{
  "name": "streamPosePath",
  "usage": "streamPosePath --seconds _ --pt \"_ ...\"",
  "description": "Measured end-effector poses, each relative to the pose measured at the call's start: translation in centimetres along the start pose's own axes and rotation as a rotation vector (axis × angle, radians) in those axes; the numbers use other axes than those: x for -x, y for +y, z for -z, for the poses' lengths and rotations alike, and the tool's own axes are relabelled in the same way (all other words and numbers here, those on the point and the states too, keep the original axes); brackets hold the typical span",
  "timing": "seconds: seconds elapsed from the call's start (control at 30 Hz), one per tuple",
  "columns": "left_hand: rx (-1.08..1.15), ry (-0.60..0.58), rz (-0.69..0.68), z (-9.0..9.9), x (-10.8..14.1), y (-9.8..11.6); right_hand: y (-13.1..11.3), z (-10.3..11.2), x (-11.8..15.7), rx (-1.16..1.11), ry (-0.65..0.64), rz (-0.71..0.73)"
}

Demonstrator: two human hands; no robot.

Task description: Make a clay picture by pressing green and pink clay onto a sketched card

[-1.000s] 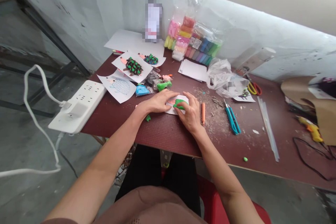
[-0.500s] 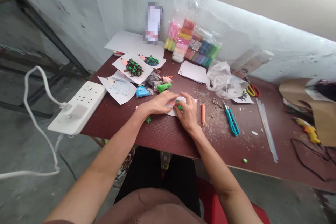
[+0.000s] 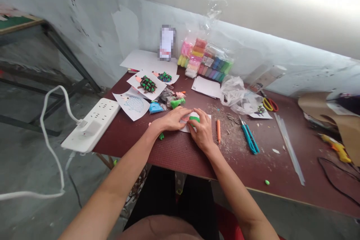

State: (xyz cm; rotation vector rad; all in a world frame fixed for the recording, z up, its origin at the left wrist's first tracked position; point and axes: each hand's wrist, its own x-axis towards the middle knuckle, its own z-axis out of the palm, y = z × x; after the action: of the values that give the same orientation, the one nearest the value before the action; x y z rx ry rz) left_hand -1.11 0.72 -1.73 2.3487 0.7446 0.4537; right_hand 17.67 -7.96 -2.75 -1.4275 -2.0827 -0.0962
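Observation:
A small white paper [image 3: 185,129] lies near the table's front edge, with a pinkish-orange shape and a piece of green modelling clay [image 3: 194,119] on it. My left hand [image 3: 176,117] rests along the paper's left side, fingers stretched out and touching it. Thumb and fingers of my right hand [image 3: 202,132] curl around the green clay and press on it. Part of the clay and most of the pinkish shape are covered by my hands. An orange marker [image 3: 218,131] lies just right of my right hand. Beside my left wrist is a green clay bit [image 3: 161,136].
Hedgehog pictures [image 3: 148,84], a blue clay packet [image 3: 155,107] and green clay [image 3: 177,102] lie behind my hands. Clay packs [image 3: 212,62] lean on the wall. To the right are a teal cutter [image 3: 249,137], scissors [image 3: 270,104], glue sticks [image 3: 289,150] and a glue gun [image 3: 337,147]. A power strip [image 3: 91,123] overhangs the left edge.
The camera view has tilted up, so everything sits lower in the picture. Both hands stay at the paper; more of the green clay shows between my right thumb and fingers.

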Motion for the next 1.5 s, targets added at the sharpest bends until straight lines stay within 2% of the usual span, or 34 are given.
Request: streamPosePath --seconds 0.2,0.37,0.77,1.0,1.2,1.5 --pt "-0.012 0.013 -0.002 0.2 -0.1 0.6 -0.7 1.1 0.2 0.133 -0.047 0.11" --pt "-0.013 0.023 -0.011 0.2 -0.1 0.7 -0.8 1.2 0.2 0.206 -0.046 0.147" --pt "0.012 0.0 0.002 0.3 0.0 0.4 -0.7 1.2 0.3 0.136 -0.039 0.079" --pt "0.058 -0.011 0.002 0.3 0.1 0.0 -0.7 1.3 0.3 0.154 -0.087 0.061" --pt "0.044 0.0 -0.01 0.1 0.0 -0.3 -0.4 1.2 0.5 0.05 -0.085 -0.035" --pt "0.018 -0.014 -0.001 0.5 0.0 0.3 -0.7 1.0 0.4 0.042 -0.177 -0.011"
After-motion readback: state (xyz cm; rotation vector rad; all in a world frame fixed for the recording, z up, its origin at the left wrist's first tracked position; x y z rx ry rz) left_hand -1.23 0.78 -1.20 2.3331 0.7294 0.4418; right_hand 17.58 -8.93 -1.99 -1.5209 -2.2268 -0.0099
